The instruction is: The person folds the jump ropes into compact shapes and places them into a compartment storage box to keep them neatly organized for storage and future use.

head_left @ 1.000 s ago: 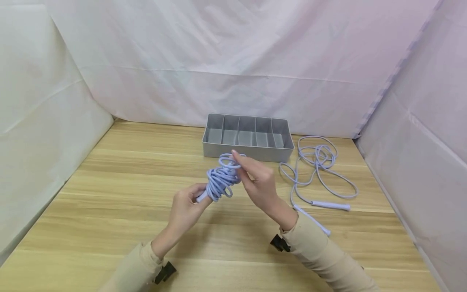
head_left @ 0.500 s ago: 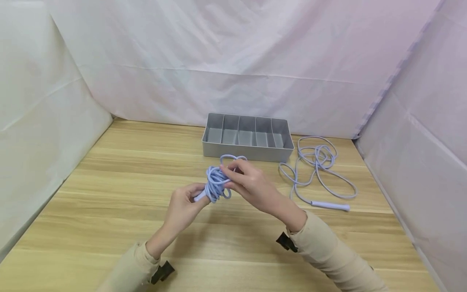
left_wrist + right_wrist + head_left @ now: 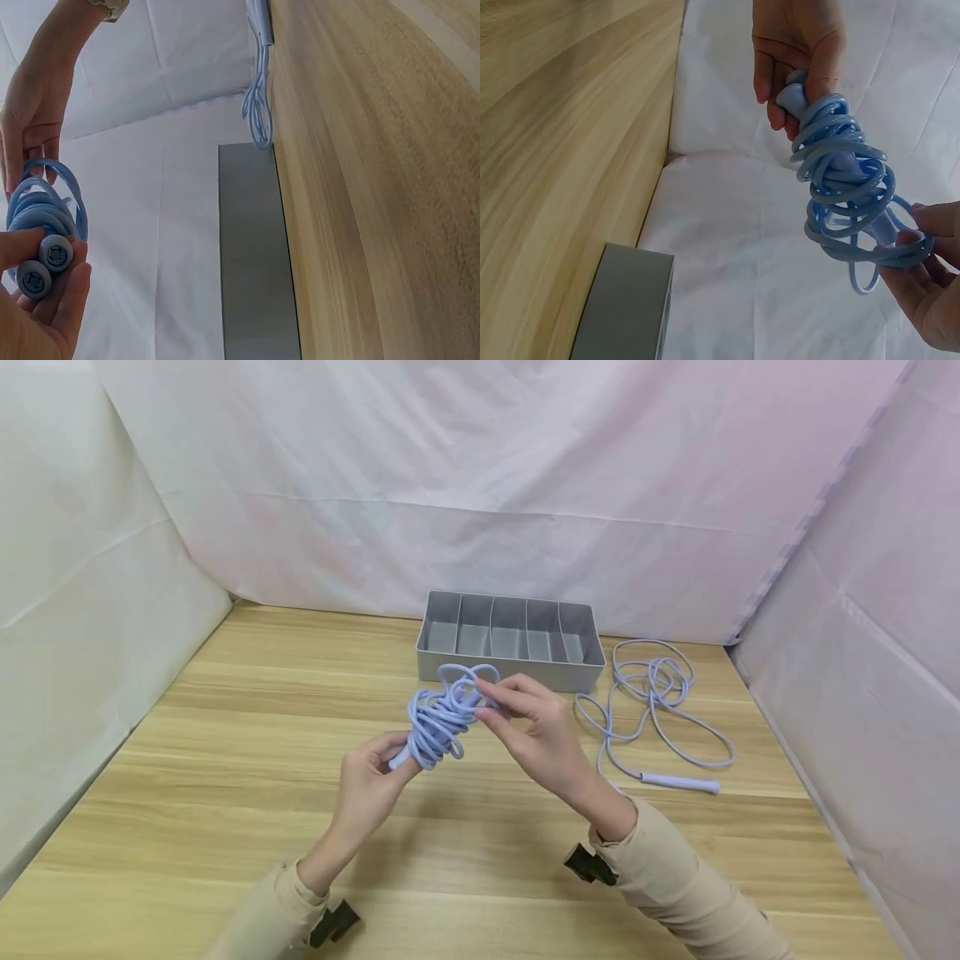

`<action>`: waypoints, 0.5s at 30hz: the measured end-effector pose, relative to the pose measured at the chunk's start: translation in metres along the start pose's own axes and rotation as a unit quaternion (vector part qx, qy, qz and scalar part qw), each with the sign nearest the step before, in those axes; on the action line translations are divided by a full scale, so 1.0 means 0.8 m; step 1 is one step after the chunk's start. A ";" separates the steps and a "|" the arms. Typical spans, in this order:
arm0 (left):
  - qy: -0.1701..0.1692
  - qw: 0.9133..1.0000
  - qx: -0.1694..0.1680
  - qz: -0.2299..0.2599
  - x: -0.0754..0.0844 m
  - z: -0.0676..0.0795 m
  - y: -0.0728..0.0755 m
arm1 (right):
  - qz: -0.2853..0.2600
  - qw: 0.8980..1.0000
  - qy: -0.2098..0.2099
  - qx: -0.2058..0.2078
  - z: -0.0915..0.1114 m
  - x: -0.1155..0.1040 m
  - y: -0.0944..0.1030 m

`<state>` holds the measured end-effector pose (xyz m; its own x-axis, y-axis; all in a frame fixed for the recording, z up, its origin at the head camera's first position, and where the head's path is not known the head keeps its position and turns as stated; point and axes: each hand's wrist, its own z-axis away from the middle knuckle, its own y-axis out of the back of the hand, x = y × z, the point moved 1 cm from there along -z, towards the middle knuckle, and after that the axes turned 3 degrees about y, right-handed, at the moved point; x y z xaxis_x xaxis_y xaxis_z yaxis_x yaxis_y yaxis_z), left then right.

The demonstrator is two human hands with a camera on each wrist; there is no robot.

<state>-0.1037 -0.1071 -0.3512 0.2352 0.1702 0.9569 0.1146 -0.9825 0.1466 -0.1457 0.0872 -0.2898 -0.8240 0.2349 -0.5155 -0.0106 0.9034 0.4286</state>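
A light blue jump rope, its cord wound in many turns round its two handles, is held up above the table between both hands. My left hand grips the handle ends at the lower left; in the left wrist view two round handle caps show between thumb and fingers. At the other end of the bundle, my right hand pinches loops of cord between thumb and fingers. Loose loops stick out there, and the right wrist view shows a handle tip inside the coils.
Behind the hands stands a grey box with several compartments. A second blue jump rope lies loosely tangled on the wooden table at the right, one handle in sight, the right forearm covering the other. White cloth encloses the back and sides.
The right hand moved in over the coils, then back out to the bundle's far end, holding cord loops. The bundle and left hand shifted slightly left. The right forearm now hides the second rope's lower handle.
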 end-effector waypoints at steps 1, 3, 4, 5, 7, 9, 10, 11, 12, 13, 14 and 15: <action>-0.003 1.000 -0.001 0.007 0.000 0.000 0.000 | 0.007 1.000 0.008 0.001 0.000 0.000 0.000; -0.009 1.000 -0.007 0.017 0.000 -0.001 0.001 | 0.023 0.999 0.026 0.001 0.000 0.000 0.000; -0.013 1.000 -0.010 0.021 -0.001 -0.001 0.001 | 0.032 0.999 0.036 0.001 0.000 0.000 0.000; -0.017 1.000 -0.011 0.018 -0.001 -0.001 0.002 | 0.039 0.998 0.047 -0.001 0.000 -0.001 0.001; -0.031 0.999 -0.014 0.012 -0.001 -0.001 0.003 | 0.048 0.997 0.063 -0.009 -0.002 -0.002 0.002; -0.049 0.999 -0.014 -0.005 -0.002 -0.002 0.005 | 0.051 0.996 0.071 -0.025 -0.005 -0.004 0.005; -0.060 0.998 -0.014 -0.015 -0.002 -0.002 0.006 | 0.052 0.995 0.072 -0.037 -0.007 -0.005 0.007; -0.071 0.997 -0.015 -0.030 -0.002 -0.002 0.008 | 0.053 0.995 0.071 -0.051 -0.009 -0.007 0.010; -0.083 0.995 -0.017 -0.044 -0.002 -0.003 0.009 | 0.056 0.994 0.067 -0.067 -0.011 -0.009 0.013; -0.094 0.994 -0.020 -0.060 -0.002 -0.003 0.011 | 0.058 0.993 0.060 -0.085 -0.013 -0.012 0.017; -0.106 0.991 -0.024 -0.076 -0.001 -0.004 0.012 | 0.058 0.991 0.052 -0.105 -0.014 -0.014 0.020; -0.117 0.988 -0.028 -0.091 0.000 -0.004 0.014 | 0.058 0.990 0.042 -0.125 -0.016 -0.017 0.024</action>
<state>-0.1059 -0.1185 -0.3489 0.4335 0.3515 0.8298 0.1232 -0.9353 0.3318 -0.1420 0.0966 -0.2652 -0.8724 0.2918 -0.3923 -0.0437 0.7527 0.6570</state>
